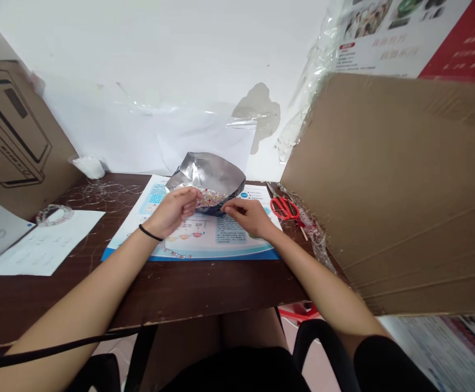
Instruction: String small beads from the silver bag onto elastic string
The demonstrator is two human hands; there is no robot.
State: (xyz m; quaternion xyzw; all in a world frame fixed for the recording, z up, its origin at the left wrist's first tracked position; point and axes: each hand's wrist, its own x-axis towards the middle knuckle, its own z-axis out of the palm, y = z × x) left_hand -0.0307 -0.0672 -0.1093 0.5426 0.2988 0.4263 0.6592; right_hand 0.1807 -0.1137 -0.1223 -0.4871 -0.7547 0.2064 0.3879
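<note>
An open silver bag [211, 170] holds many small colourful beads [211, 198] at the middle of the table. My left hand [175, 211] is at the bag's left front, its fingers curled in; what they pinch is too small to make out. A short beaded strand [176, 253] hangs or lies below this hand, over the printed sheet. My right hand [248, 214] is at the bag's right front corner, thumb and index finger pressed together, and anything between them is too small to tell.
Red-handled scissors [285, 208] lie right of the bag on the printed sheet [127, 239]. A beaded ring [55, 215] rests on white paper [43, 245] at the left, near tangled clear thread [104, 193]. Cardboard panels [401, 190] stand on both sides.
</note>
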